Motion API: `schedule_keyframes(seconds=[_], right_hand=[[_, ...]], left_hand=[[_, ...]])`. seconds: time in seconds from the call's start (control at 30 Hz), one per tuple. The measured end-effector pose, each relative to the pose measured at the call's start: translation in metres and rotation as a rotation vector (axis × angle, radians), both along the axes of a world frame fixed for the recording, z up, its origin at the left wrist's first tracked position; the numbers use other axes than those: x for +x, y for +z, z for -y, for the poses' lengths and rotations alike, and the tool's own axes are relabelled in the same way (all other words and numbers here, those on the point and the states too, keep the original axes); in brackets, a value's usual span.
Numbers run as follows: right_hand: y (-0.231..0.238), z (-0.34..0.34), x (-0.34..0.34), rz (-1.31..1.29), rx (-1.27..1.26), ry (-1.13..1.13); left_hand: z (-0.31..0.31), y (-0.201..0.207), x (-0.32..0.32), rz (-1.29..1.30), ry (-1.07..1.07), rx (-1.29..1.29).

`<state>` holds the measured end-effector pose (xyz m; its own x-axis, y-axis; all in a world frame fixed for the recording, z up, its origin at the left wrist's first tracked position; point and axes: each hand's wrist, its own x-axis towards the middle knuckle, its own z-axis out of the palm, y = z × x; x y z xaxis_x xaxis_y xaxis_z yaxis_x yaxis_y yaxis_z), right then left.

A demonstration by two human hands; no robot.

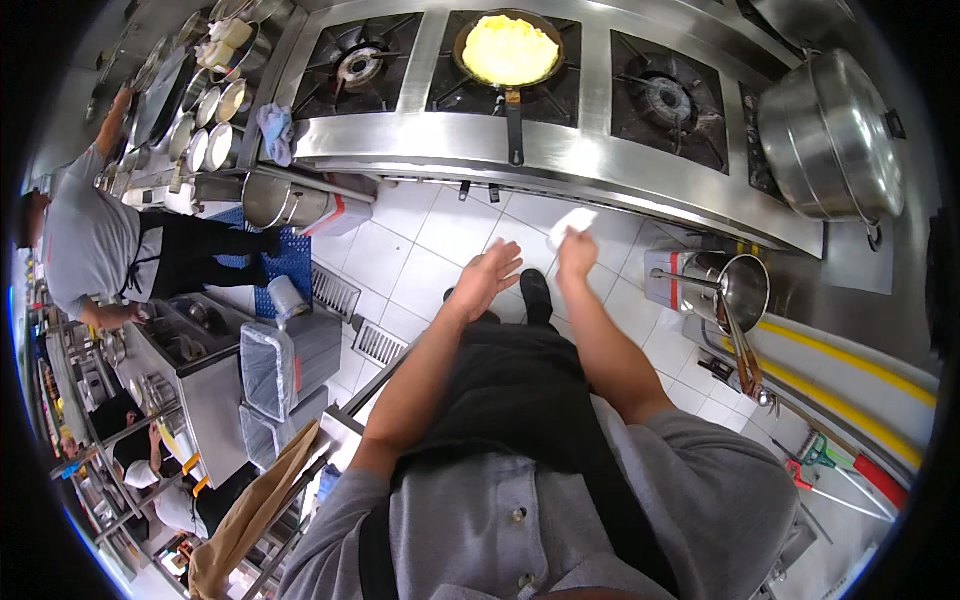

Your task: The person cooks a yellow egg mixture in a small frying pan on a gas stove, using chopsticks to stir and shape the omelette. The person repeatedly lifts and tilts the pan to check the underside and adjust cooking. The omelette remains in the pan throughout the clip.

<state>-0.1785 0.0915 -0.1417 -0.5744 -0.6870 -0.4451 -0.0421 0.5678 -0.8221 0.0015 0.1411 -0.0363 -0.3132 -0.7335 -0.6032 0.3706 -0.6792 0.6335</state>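
Observation:
Held in front of my dark apron, my left hand [490, 281] is empty, palm up with its fingers stretched out. Close to its right, my right hand [577, 254] is closed on a small white cloth or paper [572, 224], which is slightly blurred. Both hands are in the air, short of the stove's front edge. Beyond them on the middle burner sits a black frying pan [514, 128], its handle pointing toward me. A yellow egg omelette [508, 50] fills most of the pan. Neither hand touches the pan.
The steel stove [400, 137] has bare burners either side of the pan. A large steel pot [830, 135] stands at right, above a smaller pot [745, 290] holding utensils. At left are a blue-grey rag [275, 130], grey bins [300, 360] and a co-worker [100, 240].

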Motion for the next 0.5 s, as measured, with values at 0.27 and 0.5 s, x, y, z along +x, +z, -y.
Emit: schedule_keyframes(seconds=[0.27, 0.5], right_hand=[[0.015, 0.145, 0.181, 0.337, 0.008, -0.427], [0.084, 0.137, 0.274, 0.263, -0.084, 0.525]], left_hand=[[-0.072, 0.000, 0.146, 0.290, 0.074, 0.185], [-0.103, -0.062, 0.294, 0.574, -0.029, 0.252]])
